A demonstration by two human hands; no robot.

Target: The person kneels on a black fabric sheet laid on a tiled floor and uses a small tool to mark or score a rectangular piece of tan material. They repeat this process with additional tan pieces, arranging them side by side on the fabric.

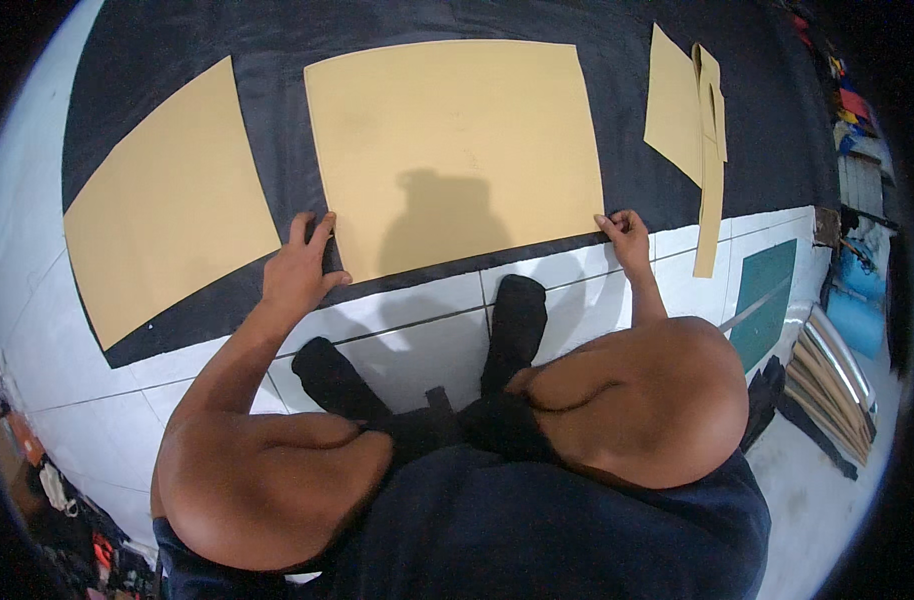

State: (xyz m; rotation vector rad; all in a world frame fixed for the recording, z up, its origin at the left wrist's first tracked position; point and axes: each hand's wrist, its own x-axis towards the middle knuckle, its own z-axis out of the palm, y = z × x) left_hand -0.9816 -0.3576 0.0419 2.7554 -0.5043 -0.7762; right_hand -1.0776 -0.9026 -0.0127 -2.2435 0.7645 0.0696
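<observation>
Seen from above, the left hand (299,268) lies flat with fingers spread on the lower left corner of a large tan pattern sheet (455,150), while the right hand (627,238) pinches its lower right corner with curled fingers. The sheet lies on black fabric (397,30) spread over a white tiled floor (417,340). Another tan sheet (167,210) lies to its left, and narrower tan pieces (689,115) lie to its right.

Large square tan paperboard sheet (455,150) lies flat on black cloth (157,40) spread over white tiled floor (407,330). Left hand (299,268) presses its 7 o'clock corner; right hand (625,236) pinches its 5 o'clock corner. Second tan sheet (167,205) at 9 o'clock; narrower tan cut pieces (689,110) at 2 o'clock.
</observation>
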